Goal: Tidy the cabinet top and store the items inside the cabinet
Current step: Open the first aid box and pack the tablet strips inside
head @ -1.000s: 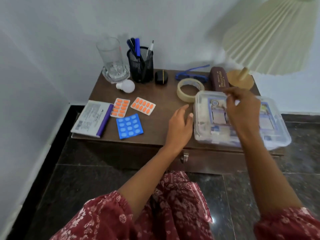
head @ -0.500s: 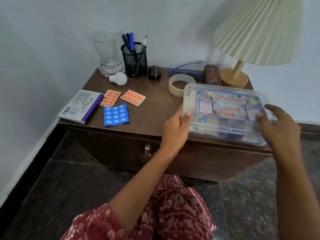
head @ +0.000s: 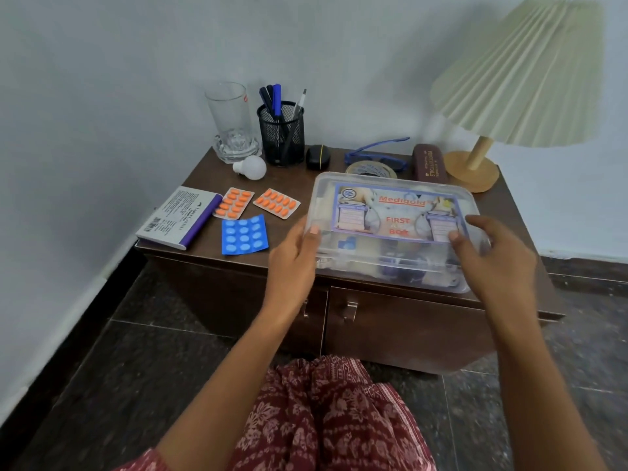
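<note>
Head view: left hand (head: 292, 263) and right hand (head: 492, 263) grasp the clear first-aid box (head: 390, 229) by its ends, fingers (head: 314, 230) curled over the lid, at the cabinet top's (head: 292, 180) 4 o'clock edge. Likely step: lifting it for storage. The closed cabinet doors (head: 401, 321) need opening next.

So a second back the right hand (head: 496, 263) was bunched up over the lid of the first aid box (head: 394, 212), and the left hand (head: 292, 263) just lay flat against its left end. Then both went to the ends and took hold, and the thumbs (head: 311, 230) ended up on the lid. Between the fingers the box tipped its label toward the camera, and its far edge covered most of the tape roll (head: 370, 168).
</note>
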`<state>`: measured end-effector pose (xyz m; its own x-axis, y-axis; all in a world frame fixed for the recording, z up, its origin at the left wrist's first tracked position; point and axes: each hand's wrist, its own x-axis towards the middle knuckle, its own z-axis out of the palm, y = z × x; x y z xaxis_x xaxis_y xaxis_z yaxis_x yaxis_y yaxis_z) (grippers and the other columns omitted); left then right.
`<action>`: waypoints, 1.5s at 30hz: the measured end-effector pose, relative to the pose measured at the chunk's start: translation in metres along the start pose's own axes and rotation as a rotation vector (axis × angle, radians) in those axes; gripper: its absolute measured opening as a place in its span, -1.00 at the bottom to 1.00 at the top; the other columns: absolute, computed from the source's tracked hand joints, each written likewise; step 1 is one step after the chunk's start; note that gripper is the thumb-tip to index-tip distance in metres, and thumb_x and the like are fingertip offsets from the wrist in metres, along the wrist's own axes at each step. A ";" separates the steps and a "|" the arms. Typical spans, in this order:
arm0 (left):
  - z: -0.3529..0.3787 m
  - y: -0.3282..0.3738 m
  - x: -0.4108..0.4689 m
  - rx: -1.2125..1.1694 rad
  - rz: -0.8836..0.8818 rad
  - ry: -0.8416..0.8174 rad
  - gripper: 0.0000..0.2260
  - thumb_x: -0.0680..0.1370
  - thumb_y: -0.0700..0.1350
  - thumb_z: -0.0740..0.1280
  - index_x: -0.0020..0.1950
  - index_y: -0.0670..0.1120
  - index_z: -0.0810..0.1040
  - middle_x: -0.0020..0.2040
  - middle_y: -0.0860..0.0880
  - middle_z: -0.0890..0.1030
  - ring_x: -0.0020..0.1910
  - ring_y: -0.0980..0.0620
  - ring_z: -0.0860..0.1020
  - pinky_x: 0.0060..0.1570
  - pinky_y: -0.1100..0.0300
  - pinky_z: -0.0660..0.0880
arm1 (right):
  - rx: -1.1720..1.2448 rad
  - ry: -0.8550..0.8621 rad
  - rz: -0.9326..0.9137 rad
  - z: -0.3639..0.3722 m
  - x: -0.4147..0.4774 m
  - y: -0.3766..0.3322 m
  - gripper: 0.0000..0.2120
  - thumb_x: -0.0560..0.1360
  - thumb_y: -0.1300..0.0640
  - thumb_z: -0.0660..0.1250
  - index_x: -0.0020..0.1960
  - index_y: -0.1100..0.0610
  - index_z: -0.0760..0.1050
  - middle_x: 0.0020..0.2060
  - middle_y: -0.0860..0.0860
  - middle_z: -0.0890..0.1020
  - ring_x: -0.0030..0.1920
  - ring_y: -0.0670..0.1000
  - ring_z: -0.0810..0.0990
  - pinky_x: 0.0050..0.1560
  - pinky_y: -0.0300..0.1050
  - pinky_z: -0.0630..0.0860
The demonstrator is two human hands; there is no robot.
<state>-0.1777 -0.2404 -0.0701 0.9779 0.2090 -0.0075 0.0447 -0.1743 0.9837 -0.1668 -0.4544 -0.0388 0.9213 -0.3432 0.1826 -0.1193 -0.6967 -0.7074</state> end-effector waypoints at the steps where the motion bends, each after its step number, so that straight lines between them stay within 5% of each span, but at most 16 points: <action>1: -0.005 -0.002 0.000 -0.008 -0.007 0.012 -0.76 0.62 -0.04 0.12 0.27 0.12 0.42 -0.08 0.26 0.55 -0.07 0.36 0.53 -0.14 0.52 0.46 | 0.008 -0.004 -0.012 0.004 -0.002 -0.003 -0.64 0.52 0.07 0.28 0.28 0.13 0.45 0.24 0.13 0.53 0.24 0.13 0.48 0.22 -0.02 0.40; 15: -0.026 -0.011 0.015 -0.063 -0.023 0.101 -0.69 0.63 -0.08 0.12 0.36 -0.03 0.40 -0.11 0.29 0.49 -0.14 0.36 0.49 -0.29 0.60 0.41 | 0.074 -0.050 -0.048 0.030 -0.001 -0.013 -0.64 0.51 0.07 0.30 0.27 0.14 0.46 0.24 0.10 0.54 0.23 0.06 0.48 0.21 -0.08 0.40; 18: -0.026 -0.013 0.015 -0.103 -0.021 0.084 -0.70 0.63 -0.08 0.12 0.34 -0.02 0.42 -0.02 0.20 0.57 -0.01 0.26 0.54 -0.22 0.54 0.45 | 0.051 -0.060 -0.089 0.031 0.001 -0.008 -0.63 0.52 0.03 0.29 0.28 0.14 0.45 0.25 0.10 0.53 0.24 0.05 0.48 0.20 -0.09 0.39; 20: -0.026 -0.014 0.016 -0.098 -0.018 0.083 -0.66 0.62 -0.06 0.13 0.40 -0.01 0.36 0.22 0.11 0.53 0.18 0.20 0.49 -0.03 0.49 0.45 | 0.010 -0.074 -0.145 0.030 0.003 -0.003 -0.60 0.52 -0.04 0.27 0.28 0.14 0.44 0.27 0.09 0.51 0.26 0.06 0.46 0.20 -0.09 0.37; 23: -0.029 -0.016 0.012 0.087 0.145 0.089 -0.54 0.57 0.06 0.18 0.46 0.04 0.24 0.44 0.07 0.32 0.34 0.24 0.29 0.20 0.48 0.35 | 0.004 -0.086 -0.363 0.024 -0.001 0.009 -0.51 0.45 -0.14 0.28 0.26 0.13 0.46 0.33 0.08 0.43 0.31 -0.01 0.40 0.20 -0.15 0.30; 25: -0.033 -0.021 0.009 0.293 0.369 0.017 -0.49 0.51 0.17 0.21 0.44 0.09 0.26 0.46 0.10 0.27 0.43 0.19 0.22 0.37 0.26 0.29 | 0.000 -0.154 -0.563 0.018 -0.006 0.018 -0.48 0.39 -0.17 0.30 0.22 0.13 0.48 0.33 0.07 0.42 0.30 -0.04 0.37 0.24 -0.12 0.31; 28: -0.043 -0.034 0.010 0.584 0.628 -0.095 -0.45 0.45 0.25 0.24 0.38 0.05 0.35 0.41 0.12 0.32 0.43 0.19 0.20 0.43 0.24 0.14 | -0.104 -0.223 -0.794 0.015 -0.006 0.032 -0.47 0.35 -0.20 0.30 0.16 0.15 0.50 0.27 0.07 0.48 0.32 -0.02 0.38 0.31 -0.14 0.34; 34: -0.047 -0.038 0.016 0.856 0.812 -0.003 -0.61 0.49 0.04 0.26 0.28 -0.07 0.48 0.29 -0.05 0.51 0.30 0.01 0.42 0.33 0.07 0.35 | -0.264 -0.043 -1.008 0.021 -0.001 0.041 -0.63 0.49 -0.06 0.26 0.14 0.19 0.53 0.14 0.11 0.60 0.19 0.08 0.54 0.17 0.02 0.53; 45: -0.045 -0.043 0.023 1.079 1.107 0.135 -0.68 0.43 -0.08 0.36 0.14 -0.18 0.61 0.11 -0.13 0.65 0.14 -0.07 0.60 0.14 -0.03 0.55 | -0.259 0.076 -1.141 0.028 -0.002 0.050 -0.76 0.47 0.08 0.36 0.01 0.25 0.58 0.11 0.15 0.63 0.19 0.12 0.57 0.21 0.09 0.50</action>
<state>-0.1666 -0.1845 -0.1048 0.5987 -0.4157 0.6847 -0.4837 -0.8690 -0.1046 -0.1639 -0.4709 -0.0939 0.5193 0.5334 0.6677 0.6824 -0.7292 0.0517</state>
